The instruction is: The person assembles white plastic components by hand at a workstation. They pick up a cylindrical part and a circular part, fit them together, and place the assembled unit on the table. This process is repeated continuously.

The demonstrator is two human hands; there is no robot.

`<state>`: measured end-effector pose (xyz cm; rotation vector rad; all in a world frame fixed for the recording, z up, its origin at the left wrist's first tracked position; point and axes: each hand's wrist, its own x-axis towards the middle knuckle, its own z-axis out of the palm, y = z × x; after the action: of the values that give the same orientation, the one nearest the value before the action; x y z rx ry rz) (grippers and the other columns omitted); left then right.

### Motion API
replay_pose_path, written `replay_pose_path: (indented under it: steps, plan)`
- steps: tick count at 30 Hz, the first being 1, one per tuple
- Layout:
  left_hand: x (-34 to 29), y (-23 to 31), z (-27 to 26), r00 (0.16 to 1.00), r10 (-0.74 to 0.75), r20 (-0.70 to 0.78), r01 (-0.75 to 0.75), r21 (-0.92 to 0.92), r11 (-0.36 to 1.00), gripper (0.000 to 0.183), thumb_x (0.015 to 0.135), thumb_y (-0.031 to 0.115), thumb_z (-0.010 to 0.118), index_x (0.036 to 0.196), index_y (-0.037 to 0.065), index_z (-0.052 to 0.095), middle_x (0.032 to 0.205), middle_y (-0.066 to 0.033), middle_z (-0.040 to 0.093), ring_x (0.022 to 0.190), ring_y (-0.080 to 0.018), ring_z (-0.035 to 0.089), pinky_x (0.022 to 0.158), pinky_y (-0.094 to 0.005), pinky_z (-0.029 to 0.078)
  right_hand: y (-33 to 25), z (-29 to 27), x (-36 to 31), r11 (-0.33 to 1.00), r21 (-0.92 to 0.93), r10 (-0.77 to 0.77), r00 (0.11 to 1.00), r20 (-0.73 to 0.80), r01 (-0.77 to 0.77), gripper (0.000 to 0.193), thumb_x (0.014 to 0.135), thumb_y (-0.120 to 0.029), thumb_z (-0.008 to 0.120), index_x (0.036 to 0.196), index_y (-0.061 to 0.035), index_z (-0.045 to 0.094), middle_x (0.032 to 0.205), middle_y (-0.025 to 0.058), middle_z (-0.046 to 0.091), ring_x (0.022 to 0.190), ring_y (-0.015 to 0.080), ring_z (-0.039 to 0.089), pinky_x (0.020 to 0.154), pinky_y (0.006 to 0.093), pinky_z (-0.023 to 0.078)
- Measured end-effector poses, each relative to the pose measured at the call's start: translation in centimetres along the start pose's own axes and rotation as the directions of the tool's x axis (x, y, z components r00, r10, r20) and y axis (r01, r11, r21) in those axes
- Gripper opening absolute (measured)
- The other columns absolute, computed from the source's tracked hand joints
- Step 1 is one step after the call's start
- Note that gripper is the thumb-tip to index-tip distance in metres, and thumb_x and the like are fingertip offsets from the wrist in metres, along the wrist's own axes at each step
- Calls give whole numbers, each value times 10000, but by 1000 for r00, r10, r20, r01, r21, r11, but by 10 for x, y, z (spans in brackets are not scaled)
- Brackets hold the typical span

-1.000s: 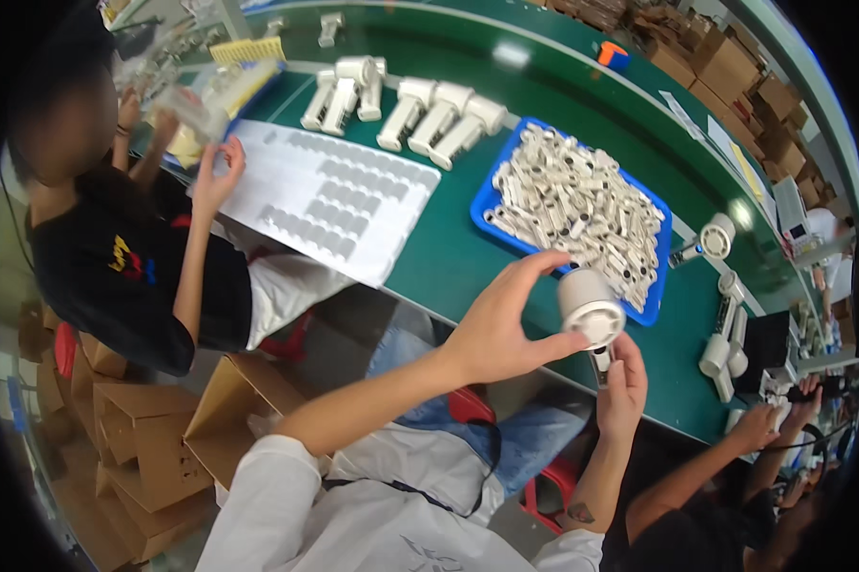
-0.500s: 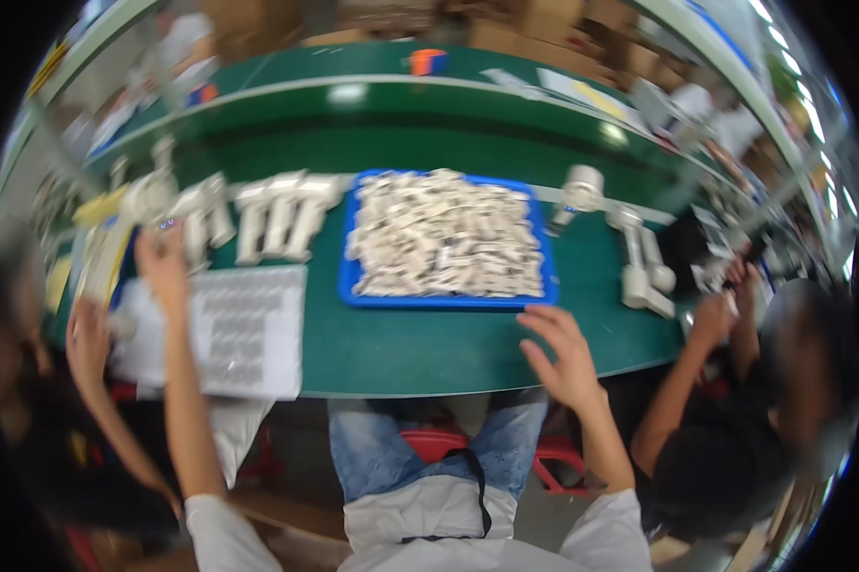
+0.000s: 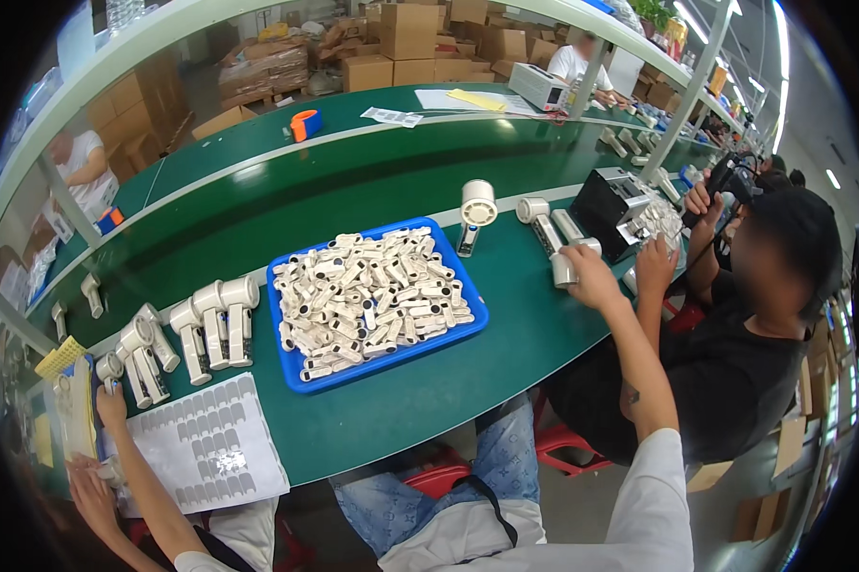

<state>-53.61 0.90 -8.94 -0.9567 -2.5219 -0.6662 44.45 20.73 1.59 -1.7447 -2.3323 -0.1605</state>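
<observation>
I saw the right hand (image 3: 593,277) touching a white unit (image 3: 563,271) right of centre; a blue tray (image 3: 391,358) of pale parts (image 3: 372,300) lay mid-frame.

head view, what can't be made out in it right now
All in the head view:
- Right hand: its palm side faces away, so its grip on the white device is unclear.
- Left hand: small near the left rim; its own back hides the fingers' hold.
- Blue tray: its floor is hidden by heaped white parts.
- Left sleeve: cut off by the lower edge.
</observation>
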Motion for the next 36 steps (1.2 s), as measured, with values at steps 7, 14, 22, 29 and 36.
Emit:
replay_pose_path:
  steps: [7, 14, 22, 29, 36]
  plan:
    - [-63, 222, -88, 931, 336, -142, -350, -611, 710, 323, 936, 84, 651, 1253, 35, 617, 1180, -135, 652, 1094, -231, 629, 949, -354, 482, -110, -82, -27, 869, 431, -270, 963, 5, 242, 748, 742, -133, 783, 1431, -104, 491, 1190, 180, 564, 1078, 365, 604, 894, 427, 519]
    - [-206, 424, -113, 385, 922, 45, -575, -770, 277, 277, 827, 124, 739, 1095, 63, 705, 1105, -130, 685, 1085, -318, 608, 972, -409, 468, -232, -66, -41, 637, 533, -687, 724, 64, 557, 713, 814, -211, 752, 1459, -92, 471, 1068, 181, 539, 999, 365, 607, 835, 425, 514]
    - [-239, 452, -70, 322, 935, 152, -684, -645, 340, 279, 751, 118, 728, 1027, 76, 747, 990, -124, 693, 994, -340, 618, 905, -442, 496, -273, 0, -49, 516, 622, -679, 724, -122, 589, 683, 772, -227, 780, 1373, -59, 504, 1099, 161, 553, 1045, 352, 584, 870, 441, 511]
    - [-241, 453, -70, 346, 921, 179, -670, -640, 376, 191, 789, 133, 737, 958, 46, 761, 990, -110, 693, 934, -332, 636, 861, -413, 510, -279, 21, -62, 504, 662, -623, 764, -166, 555, 693, 779, -258, 798, 1376, -59, 507, 1212, 150, 555, 1111, 357, 567, 927, 451, 497]
    - [-243, 445, -77, 348, 915, 205, -665, -634, 395, 206, 792, 82, 737, 991, 32, 754, 1065, -132, 673, 1015, -334, 634, 896, -414, 508, -231, 1, -63, 499, 741, -418, 874, -249, 450, 692, 839, -260, 770, 1433, -65, 475, 1311, 178, 544, 1217, 361, 538, 1030, 418, 451]
